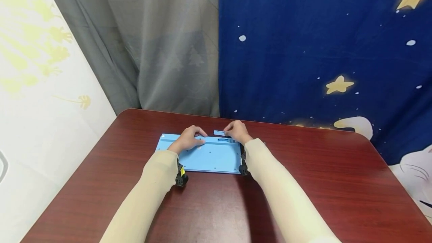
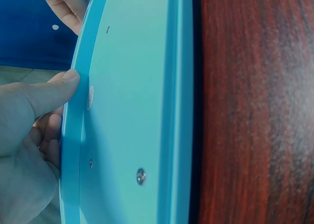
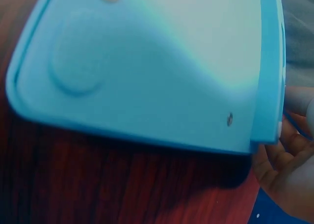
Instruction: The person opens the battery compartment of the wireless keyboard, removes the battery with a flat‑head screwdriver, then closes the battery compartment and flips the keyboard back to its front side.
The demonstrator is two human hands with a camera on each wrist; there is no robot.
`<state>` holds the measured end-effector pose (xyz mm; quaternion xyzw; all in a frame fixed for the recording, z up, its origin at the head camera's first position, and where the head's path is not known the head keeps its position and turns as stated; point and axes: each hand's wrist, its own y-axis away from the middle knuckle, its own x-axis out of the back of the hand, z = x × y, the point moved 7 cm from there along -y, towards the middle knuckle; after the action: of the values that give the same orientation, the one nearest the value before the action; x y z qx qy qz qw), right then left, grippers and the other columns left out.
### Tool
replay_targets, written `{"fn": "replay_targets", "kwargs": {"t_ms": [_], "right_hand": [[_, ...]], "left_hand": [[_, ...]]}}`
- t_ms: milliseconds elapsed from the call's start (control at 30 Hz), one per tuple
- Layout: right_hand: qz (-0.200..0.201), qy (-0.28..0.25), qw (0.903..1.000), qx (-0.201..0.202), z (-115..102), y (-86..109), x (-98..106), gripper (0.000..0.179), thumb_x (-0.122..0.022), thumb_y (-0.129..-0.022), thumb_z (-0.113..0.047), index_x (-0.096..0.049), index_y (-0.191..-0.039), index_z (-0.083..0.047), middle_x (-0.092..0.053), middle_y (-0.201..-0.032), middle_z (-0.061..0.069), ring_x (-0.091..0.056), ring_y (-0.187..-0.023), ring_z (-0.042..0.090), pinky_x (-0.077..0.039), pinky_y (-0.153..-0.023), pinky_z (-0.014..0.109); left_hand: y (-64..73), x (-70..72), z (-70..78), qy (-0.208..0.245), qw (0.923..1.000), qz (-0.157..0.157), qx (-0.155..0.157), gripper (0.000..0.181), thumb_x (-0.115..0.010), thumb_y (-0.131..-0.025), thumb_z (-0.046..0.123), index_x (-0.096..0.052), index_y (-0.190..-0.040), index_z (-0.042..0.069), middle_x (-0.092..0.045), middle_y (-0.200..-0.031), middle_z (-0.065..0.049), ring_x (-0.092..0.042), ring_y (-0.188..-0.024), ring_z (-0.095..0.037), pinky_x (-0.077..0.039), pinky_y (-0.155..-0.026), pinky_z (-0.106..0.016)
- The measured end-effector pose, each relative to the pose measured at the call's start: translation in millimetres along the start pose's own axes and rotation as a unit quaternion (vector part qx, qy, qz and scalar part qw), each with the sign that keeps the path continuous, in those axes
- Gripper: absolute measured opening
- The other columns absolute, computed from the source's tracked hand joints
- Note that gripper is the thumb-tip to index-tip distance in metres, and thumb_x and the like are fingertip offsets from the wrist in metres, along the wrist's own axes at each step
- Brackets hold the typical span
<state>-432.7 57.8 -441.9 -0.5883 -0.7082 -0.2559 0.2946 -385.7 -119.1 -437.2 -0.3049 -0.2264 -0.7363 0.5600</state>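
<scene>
Below centre, the right hand [image 1: 238, 132] pinched a strip [image 1: 219, 133] pointing left, parallel to the long blue board [image 1: 209, 158], whose far edge the left hand [image 1: 189, 138] gripped.

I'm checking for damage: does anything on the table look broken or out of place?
No damage shows, but the blue keyboard lies underside up, its slim cover off, pinched in the right hand, leaving a dark slot oddly exposed.

Long cream sleeves [image 1: 153, 186] meet black wrist mounts [image 1: 180, 181], the left bearing a yellow patch [image 1: 182, 171].
</scene>
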Motion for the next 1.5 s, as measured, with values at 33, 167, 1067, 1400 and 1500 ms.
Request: {"fn": "replay_targets", "kwargs": {"t_ms": [33,167,1067,1400,1500], "right_hand": [[0.000,-0.002,1.0000,0.001,0.1,0.8,1.4,0.006,-0.066,-0.083,-0.004,-0.071,-0.085,-0.002,-0.065,-0.097,0.009,-0.056,-0.086,0.022,-0.047,-0.080,0.035],[-0.003,-0.002,0.9999,0.010,-1.4,2.6,7.5,0.006,-0.066,-0.083,-0.003,-0.071,-0.084,-0.001,-0.065,-0.098,0.011,-0.056,-0.087,0.022,-0.047,-0.078,0.035],[-0.072,-0.013,0.9966,0.036,-4.1,26.0,24.6,0.009,-0.066,-0.083,-0.007,-0.074,-0.084,-0.004,-0.068,-0.086,0.006,-0.058,-0.076,0.017,-0.049,-0.073,0.032],[-0.081,-0.012,0.9956,0.045,-4.3,31.1,21.2,0.009,-0.066,-0.083,-0.007,-0.074,-0.083,-0.003,-0.069,-0.088,0.006,-0.058,-0.077,0.016,-0.048,-0.070,0.029],[-0.081,-0.011,0.9956,0.046,-4.8,31.6,21.5,0.009,-0.066,-0.083,-0.007,-0.074,-0.084,-0.003,-0.069,-0.088,0.006,-0.057,-0.077,0.016,-0.048,-0.071,0.030]], "left_hand": [[-0.1,-0.3,0.5,0.000,1.0000,0.000,0.000,0.016,-0.067,-0.084,0.010,-0.066,-0.099,0.007,-0.054,-0.103,-0.009,-0.048,-0.097,-0.024,-0.042,-0.087,-0.039],[0.1,-1.0,2.6,0.000,1.0000,0.000,-0.002,0.016,-0.067,-0.084,0.010,-0.066,-0.099,0.006,-0.055,-0.102,-0.009,-0.048,-0.097,-0.025,-0.042,-0.086,-0.039],[7.1,-0.3,4.8,0.006,0.9999,0.008,-0.003,0.016,-0.066,-0.084,0.009,-0.065,-0.100,0.005,-0.054,-0.103,-0.011,-0.048,-0.098,-0.027,-0.042,-0.086,-0.042],[8.6,-1.0,4.6,0.007,0.9999,0.011,0.000,0.016,-0.067,-0.084,0.009,-0.065,-0.099,0.005,-0.054,-0.104,-0.011,-0.049,-0.097,-0.026,-0.042,-0.086,-0.041],[8.6,-1.0,4.5,0.007,0.9999,0.012,0.001,0.015,-0.067,-0.084,0.009,-0.065,-0.099,0.005,-0.054,-0.105,-0.011,-0.048,-0.098,-0.026,-0.042,-0.086,-0.041]]}}
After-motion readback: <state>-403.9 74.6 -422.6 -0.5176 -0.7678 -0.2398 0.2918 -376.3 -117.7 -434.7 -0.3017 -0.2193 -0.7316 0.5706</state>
